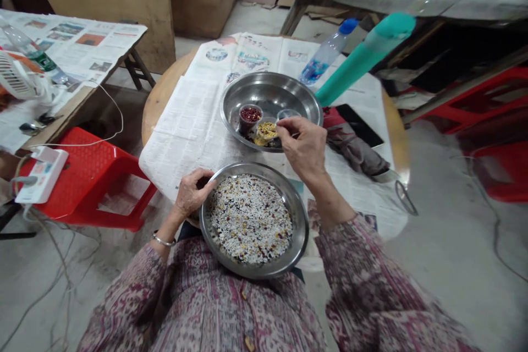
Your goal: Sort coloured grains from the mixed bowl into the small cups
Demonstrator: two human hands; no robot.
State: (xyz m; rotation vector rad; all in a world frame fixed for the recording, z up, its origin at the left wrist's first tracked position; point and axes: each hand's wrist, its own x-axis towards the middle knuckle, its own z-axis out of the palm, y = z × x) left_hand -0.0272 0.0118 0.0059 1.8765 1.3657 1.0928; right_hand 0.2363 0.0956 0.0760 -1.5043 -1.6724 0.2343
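My left hand (193, 193) grips the left rim of a shallow steel bowl (304, 231) tilted at the table's near edge against my body. Mixed white, black, yellow and dark red grains (251, 217) cover its bottom. Over the near right rim of a larger steel basin (231, 96) is my right hand (304, 146), fingertips pinched together beside a clear cup of yellow grains (267, 131). What those fingers hold, if anything, is too small to tell. A cup of dark red beans (250, 115) stands inside the basin on the left. Another clear cup (289, 114) is partly hidden behind my right hand.
Newspaper (181, 121) covers the round table. Behind the basin are a plastic bottle (324, 55) and a long teal tube (367, 60). A dark phone-like slab (363, 125) and grey cloth (358, 154) lie right. A red stool (91, 176) with a power strip (43, 176) stands left.
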